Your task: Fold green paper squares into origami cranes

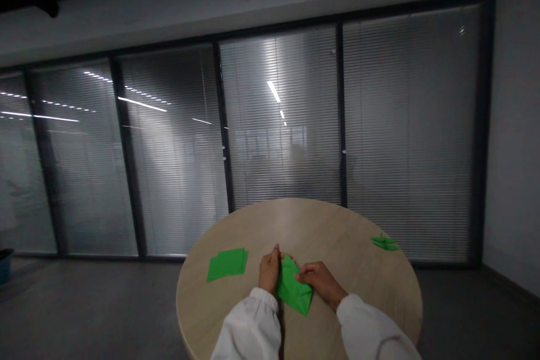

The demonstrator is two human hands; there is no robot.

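A partly folded sheet of green paper is between my two hands over the round table, its lower corner pointing toward me. My left hand grips its left edge, with some fingers hidden behind the paper. On the opposite side, my right hand pinches the paper's right edge between thumb and fingers. A small stack of flat green paper sheets lies to the left of my left hand. Over at the right edge of the table are folded green paper pieces; their exact shape is too small to tell.
The round wooden table has a curved edge all around. Behind it runs a glass partition with blinds in dark frames. A blue bin stands on the floor at the far left, and a pale wall rises at the right.
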